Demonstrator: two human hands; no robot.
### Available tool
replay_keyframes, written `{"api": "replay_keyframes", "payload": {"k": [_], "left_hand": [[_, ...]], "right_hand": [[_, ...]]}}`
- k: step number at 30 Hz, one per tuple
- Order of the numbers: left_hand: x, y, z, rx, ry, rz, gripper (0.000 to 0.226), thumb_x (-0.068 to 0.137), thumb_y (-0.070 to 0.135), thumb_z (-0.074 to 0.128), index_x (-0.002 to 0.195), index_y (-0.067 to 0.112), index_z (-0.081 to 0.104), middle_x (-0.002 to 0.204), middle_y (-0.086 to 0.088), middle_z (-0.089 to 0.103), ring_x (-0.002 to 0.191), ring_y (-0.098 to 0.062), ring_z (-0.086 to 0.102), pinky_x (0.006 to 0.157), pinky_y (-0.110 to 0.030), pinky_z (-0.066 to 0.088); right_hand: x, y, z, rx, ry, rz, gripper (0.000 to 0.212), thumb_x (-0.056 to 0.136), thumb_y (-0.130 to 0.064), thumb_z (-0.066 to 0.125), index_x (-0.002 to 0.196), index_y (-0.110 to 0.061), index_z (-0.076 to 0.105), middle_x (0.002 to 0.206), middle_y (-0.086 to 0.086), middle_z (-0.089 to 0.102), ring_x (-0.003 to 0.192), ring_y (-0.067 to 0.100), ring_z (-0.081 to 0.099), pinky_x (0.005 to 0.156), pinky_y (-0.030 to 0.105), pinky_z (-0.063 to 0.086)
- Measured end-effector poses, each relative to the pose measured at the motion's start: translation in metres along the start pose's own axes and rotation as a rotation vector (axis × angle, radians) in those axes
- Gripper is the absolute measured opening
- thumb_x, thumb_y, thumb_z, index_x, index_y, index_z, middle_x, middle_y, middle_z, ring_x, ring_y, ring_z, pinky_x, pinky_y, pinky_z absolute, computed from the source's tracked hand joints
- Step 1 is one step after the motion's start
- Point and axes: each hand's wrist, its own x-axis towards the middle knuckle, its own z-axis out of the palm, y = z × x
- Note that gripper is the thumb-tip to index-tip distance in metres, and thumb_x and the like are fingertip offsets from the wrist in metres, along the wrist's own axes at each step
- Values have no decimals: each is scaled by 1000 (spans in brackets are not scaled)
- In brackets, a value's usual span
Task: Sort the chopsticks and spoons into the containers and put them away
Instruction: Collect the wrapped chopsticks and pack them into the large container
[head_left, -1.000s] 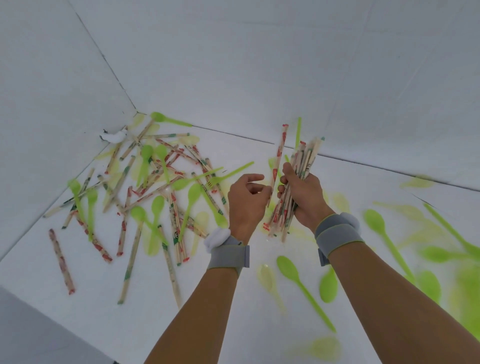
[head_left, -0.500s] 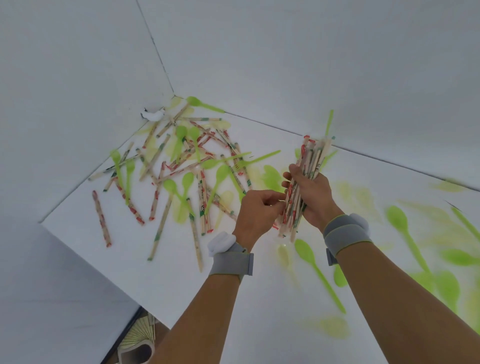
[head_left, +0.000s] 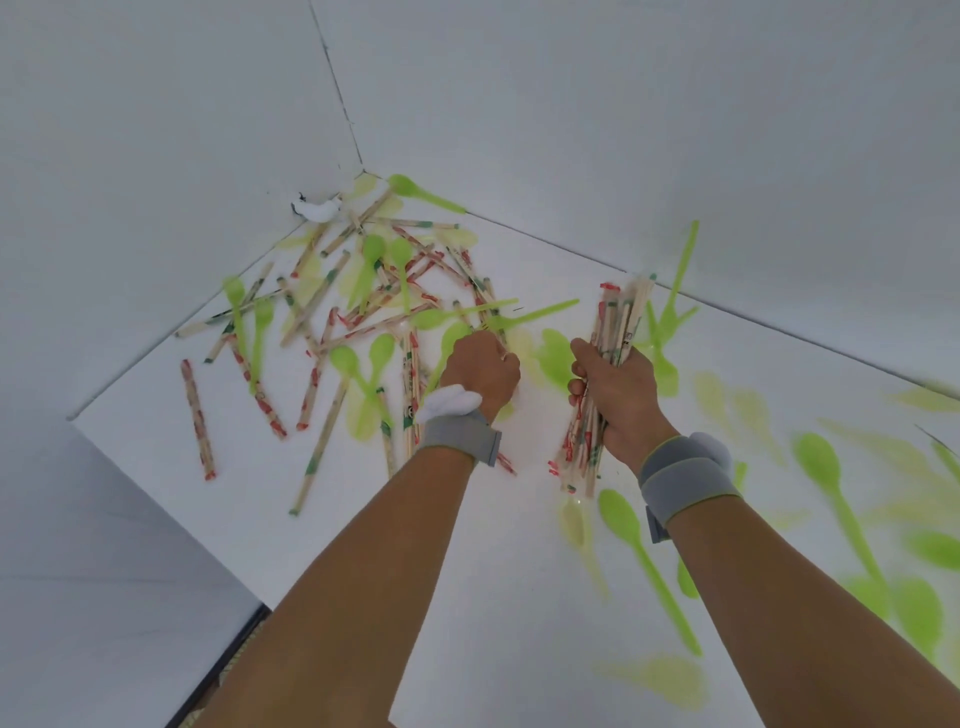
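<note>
Nearest the camera, two bare forearms reach out over the white worktop (head_left: 467, 597), each wrist wrapped in a grey wristband (head_left: 688, 480). A green plastic spoon (head_left: 641, 556) lies flat just below the right wrist, and more green spoons (head_left: 841, 499) smear into blur off to the right. The right hand (head_left: 621, 387) has its grip curled tight round a bundle of wrapped chopsticks (head_left: 605, 374), which stands tilted, upper ends pointing away, lower ends poking out under the fist. Beside it and apart from it, the left hand (head_left: 480, 371) is down among the loose pile, knuckles up, fingers curled under; what its grip pinches, I cannot tell. Beyond both hands, wrapped chopsticks and spoons (head_left: 363, 306) lie criss-crossed, spreading back into the corner of the white walls (head_left: 156, 156).
</note>
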Motion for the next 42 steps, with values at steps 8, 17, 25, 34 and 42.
{"api": "replay_keyframes", "payload": {"k": [8,17,25,34,42], "left_hand": [[16,-1,12,63,17,-105,21,84,24,66,83,3,61,76,-12,58,62,-31,56,50,-25,29],[-5,29,6,-416,64,-288,6,74,21,75,78,17,78,76,-4,75,75,-23,71,71,-34,60],[-45,50,6,-588,154,-72,7,82,21,74,79,16,76,70,2,70,64,-7,62,63,-24,52],[-71,50,12,-649,-43,-66,9,82,19,73,80,13,78,69,0,74,61,-8,66,58,-22,51],[-68,32,7,-673,-102,-43,9,86,15,75,82,7,78,74,-10,74,60,-8,62,56,-20,49]], "right_hand": [[16,16,3,-54,-5,30,14,95,-15,69,91,-14,55,70,4,52,46,17,46,49,29,45],[20,6,2,-42,1,33,12,95,-16,69,91,-12,58,68,4,52,49,18,48,50,31,45],[12,-10,-10,13,108,10,8,97,-14,65,101,-8,62,70,6,57,51,18,54,52,31,48],[8,-20,-11,189,96,4,20,101,-20,61,115,-6,64,96,11,77,80,24,75,69,38,62],[10,-13,2,200,57,32,20,99,-18,66,114,-4,63,82,7,70,64,19,66,63,35,58]]}}
